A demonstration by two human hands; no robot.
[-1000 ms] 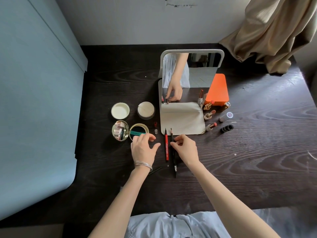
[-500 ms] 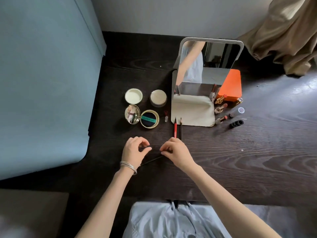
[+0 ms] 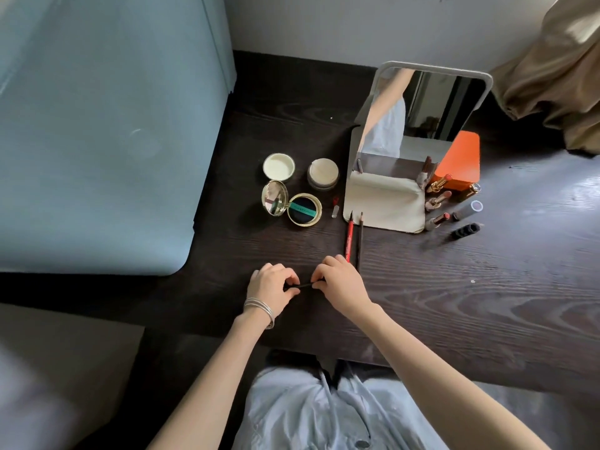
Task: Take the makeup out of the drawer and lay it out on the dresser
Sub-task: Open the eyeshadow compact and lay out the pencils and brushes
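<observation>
At lower centre of the dresser (image 3: 454, 303), the left hand (image 3: 271, 287) and right hand (image 3: 341, 284) each pinch one end of a thin black stick (image 3: 303, 287). A sideways slip could knock the pencils (image 3: 354, 235) just beside the right hand.

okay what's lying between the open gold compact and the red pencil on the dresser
In the head view, one small clear-capped tube with a red end lies on the dark wood between the open gold compact and the red pencil, touching neither.
</observation>
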